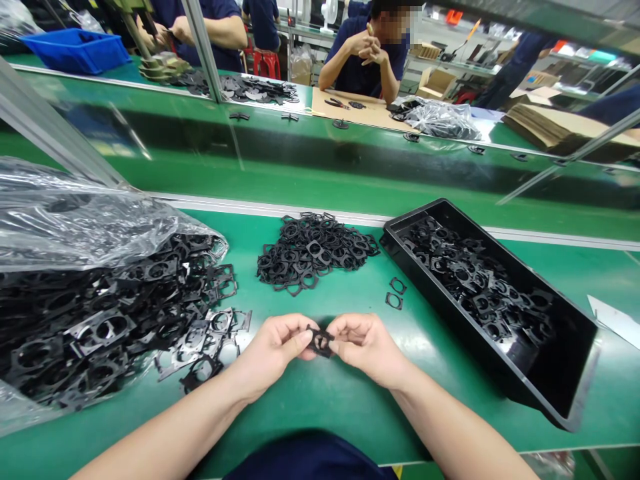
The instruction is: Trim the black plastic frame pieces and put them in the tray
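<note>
Between my two hands is a small black plastic frame [321, 341] with a round opening, held over the green table close to my body. My left hand [285, 339] pinches its left end between thumb and fingers. The right end is gripped the same way by my right hand [364, 341]. Whether a second part is pressed against it, I cannot tell. Just beyond my hands lies a heap of thin black ring frames [317, 250]. Two loose ring frames [395, 301] rest on the table to the right of that heap.
At left, a clear plastic bag [100, 220] spills black plate parts [105, 327]. A black tray [505, 370] holding similar parts stands at right. A metal rail [270, 208] edges the far side of the table [320, 407]. Across it, a co-worker [363, 57] sits with hands clasped.
</note>
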Available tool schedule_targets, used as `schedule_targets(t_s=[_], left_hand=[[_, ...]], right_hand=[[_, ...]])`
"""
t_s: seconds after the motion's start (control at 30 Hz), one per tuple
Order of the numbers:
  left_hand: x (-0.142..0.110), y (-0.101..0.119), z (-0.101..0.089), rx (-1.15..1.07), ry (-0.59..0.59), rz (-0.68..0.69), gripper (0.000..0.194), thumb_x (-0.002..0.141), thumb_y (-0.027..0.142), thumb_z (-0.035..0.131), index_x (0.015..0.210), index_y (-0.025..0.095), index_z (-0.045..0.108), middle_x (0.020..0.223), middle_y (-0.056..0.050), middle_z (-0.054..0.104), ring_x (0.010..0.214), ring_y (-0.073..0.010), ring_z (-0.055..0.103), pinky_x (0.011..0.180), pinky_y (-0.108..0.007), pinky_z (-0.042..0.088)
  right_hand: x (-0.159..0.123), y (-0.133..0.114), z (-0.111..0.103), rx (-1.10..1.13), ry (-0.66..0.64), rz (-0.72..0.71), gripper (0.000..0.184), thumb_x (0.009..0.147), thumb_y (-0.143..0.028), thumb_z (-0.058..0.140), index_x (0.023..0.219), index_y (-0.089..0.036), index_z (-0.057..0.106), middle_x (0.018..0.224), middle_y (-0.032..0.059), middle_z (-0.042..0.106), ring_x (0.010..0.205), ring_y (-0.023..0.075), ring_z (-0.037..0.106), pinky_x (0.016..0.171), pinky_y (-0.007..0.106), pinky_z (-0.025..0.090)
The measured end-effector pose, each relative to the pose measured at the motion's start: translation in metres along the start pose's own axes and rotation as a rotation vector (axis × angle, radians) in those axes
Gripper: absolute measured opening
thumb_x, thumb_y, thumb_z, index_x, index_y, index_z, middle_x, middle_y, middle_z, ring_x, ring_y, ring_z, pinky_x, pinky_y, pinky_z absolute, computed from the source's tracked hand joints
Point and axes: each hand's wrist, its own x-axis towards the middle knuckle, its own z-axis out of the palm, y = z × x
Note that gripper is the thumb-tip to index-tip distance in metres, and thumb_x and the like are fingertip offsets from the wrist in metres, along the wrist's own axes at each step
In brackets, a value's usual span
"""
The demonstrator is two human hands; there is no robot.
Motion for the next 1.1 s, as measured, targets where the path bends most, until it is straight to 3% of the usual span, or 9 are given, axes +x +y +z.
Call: schedule_targets(t_s=[0.27, 0.53, 1.1], left_hand=[[0.0023, -0.0039, 0.0007, -0.096, 0.084, -0.008, 0.021, 0.067, 0.029, 0.078, 0.079, 0.014, 0.073, 0.07, -0.003, 0.068, 0.064, -0.0097, 0.057, 0.062, -0.019, 0.047], [0.0043, -0.0024, 0.0025, -0.155, 0.155, -0.097, 0.03, 0.055, 0.034, 0.084, 0.07, 0.011, 0.072, 0.066, -0.002, 0.066, 0.062, -0.0096, 0.056, 0.063, -0.021, 0.047], [0.005, 0.0013, 0.0037, 0.068, 0.125, -0.012, 0.022, 0.07, 0.033, 0.072, 0.071, 0.014, 0.06, 0.061, 0.001, 0.061, 0.06, -0.011, 0.058, 0.059, -0.022, 0.048]], right_hand=[[0.0052, 0.0031, -0.0064, 0.037, 0.039, -0.007, 0.027, 0.069, -0.038, 0.074, 0.073, -0.014, 0.062, 0.061, -0.001, 0.058, 0.054, 0.01, 0.052, 0.056, 0.024, 0.041], [0.0037, 0.0022, -0.0052, -0.014, 0.026, 0.009, 0.028, 0.068, -0.039, 0.075, 0.071, -0.014, 0.063, 0.06, -0.0007, 0.059, 0.052, 0.009, 0.05, 0.054, 0.023, 0.039], [0.0043, 0.0005, -0.0027, 0.002, 0.079, -0.064, 0.022, 0.066, -0.032, 0.075, 0.068, -0.014, 0.063, 0.057, -0.0022, 0.055, 0.051, 0.0082, 0.043, 0.05, 0.022, 0.034]])
